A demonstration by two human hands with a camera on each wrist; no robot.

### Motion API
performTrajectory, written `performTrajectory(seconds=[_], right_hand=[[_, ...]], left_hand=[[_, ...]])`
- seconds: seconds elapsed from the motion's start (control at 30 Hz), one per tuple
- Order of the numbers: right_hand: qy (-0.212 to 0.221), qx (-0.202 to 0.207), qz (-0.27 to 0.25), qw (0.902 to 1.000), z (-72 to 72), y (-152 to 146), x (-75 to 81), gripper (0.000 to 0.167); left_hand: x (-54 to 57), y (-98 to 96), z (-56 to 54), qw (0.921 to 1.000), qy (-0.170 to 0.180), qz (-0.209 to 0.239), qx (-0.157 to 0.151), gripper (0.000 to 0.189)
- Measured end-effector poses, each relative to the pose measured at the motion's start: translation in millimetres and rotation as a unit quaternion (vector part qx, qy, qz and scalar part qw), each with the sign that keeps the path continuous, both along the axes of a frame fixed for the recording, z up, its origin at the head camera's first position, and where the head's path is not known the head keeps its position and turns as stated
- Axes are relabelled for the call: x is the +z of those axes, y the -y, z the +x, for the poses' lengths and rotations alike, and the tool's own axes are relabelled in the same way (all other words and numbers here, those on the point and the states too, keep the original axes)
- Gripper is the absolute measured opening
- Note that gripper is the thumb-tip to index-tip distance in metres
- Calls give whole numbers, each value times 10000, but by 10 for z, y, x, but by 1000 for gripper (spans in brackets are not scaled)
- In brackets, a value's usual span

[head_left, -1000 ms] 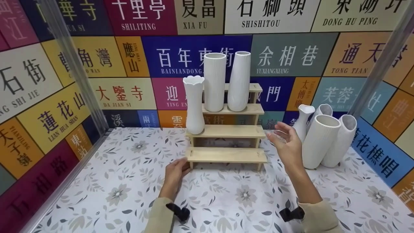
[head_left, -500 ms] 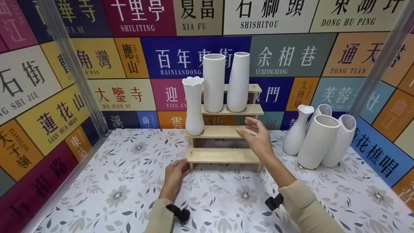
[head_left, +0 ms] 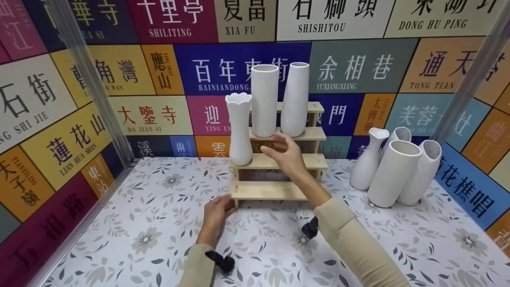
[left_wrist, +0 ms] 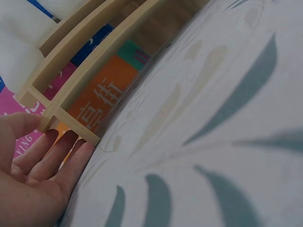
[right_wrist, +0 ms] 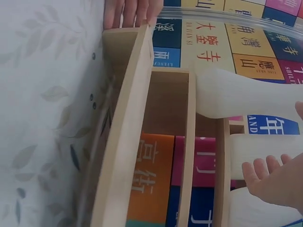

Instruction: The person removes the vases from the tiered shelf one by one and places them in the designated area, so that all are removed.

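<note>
A booth-like enclosure, its wider setting unclear
Sign-printed walls (head_left: 358, 50) stand from ten through two o'clock, with shiny corner strips (head_left: 95, 83) at ten and two; a floral tabletop (head_left: 159, 223) spreads toward six.

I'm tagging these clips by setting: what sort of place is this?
Probably a staged booth: colourful lettered panels wall in the back and sides, a floral-patterned surface lies before them, and a stepped wooden stand holds white vases.
</note>
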State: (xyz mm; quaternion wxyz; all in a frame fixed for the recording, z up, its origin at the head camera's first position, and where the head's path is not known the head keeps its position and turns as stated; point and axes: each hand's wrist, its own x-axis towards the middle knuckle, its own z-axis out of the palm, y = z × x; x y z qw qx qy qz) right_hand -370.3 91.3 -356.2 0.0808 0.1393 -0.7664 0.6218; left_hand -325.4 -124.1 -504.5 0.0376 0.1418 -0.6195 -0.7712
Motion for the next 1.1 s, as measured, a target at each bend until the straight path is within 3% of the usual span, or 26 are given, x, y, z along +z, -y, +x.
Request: performTrajectory(seconds=[0.33,0.53,0.83,1.1], right_hand=[[129,139,-129,9997,-230,362,83,75],[203,97,-273,9994,-341,494,-5,76],[268,64,-445,9986,-400,664,-141,78],[99,-6,-741,9972,-452,778,-257,82]], left_hand=[[8,45,-33,9998,194,-80,-63,37],[19,39,-14,9999,65,-82,-18,36],[22,8,-11,9999,-18,161,26,34],[12,17,-10,9999,-58,-75,56,36]])
